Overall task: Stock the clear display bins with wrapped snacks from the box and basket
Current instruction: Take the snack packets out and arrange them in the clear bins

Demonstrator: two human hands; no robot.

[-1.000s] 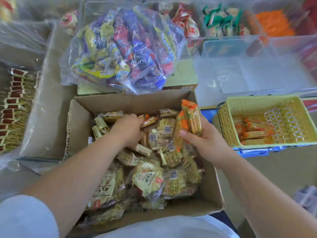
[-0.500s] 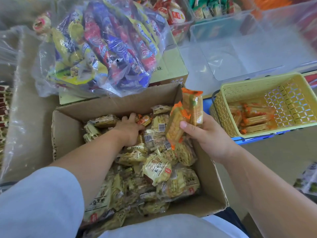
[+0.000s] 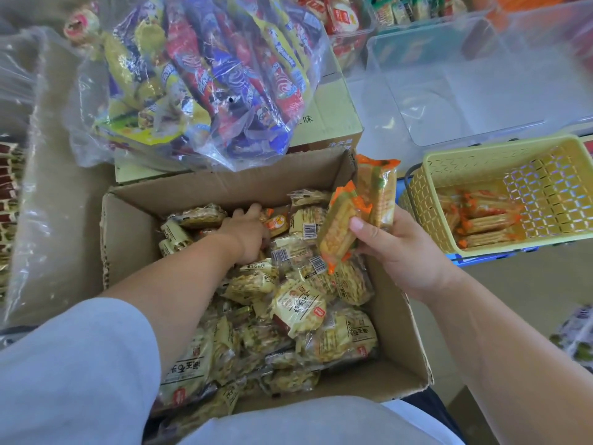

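Observation:
An open cardboard box [image 3: 404, 345] in front of me is full of yellow wrapped snacks [image 3: 300, 311]. My left hand [image 3: 247, 231] digs among the packets at the box's far side, its fingers curled down into them near a small orange packet [image 3: 277, 223]. Over the box's right edge, my right hand [image 3: 401, 252] grips two orange-ended cracker packs [image 3: 359, 216] upright. A yellow plastic basket [image 3: 426, 200] on the right holds several similar orange packs. An empty clear display bin [image 3: 481, 78] stands behind the basket.
A large clear bag of blue, red and yellow wrapped snacks [image 3: 205, 75] lies on a closed carton [image 3: 333, 123] behind the box. More clear bins with red and green snacks [image 3: 343, 17] line the back. A plastic-lined carton [image 3: 57, 194] stands at the left.
My left hand has pushed farther toward the box's far side among the packets. My right hand has kept hold of the two orange packs, shifting slightly right. The view has tilted down.

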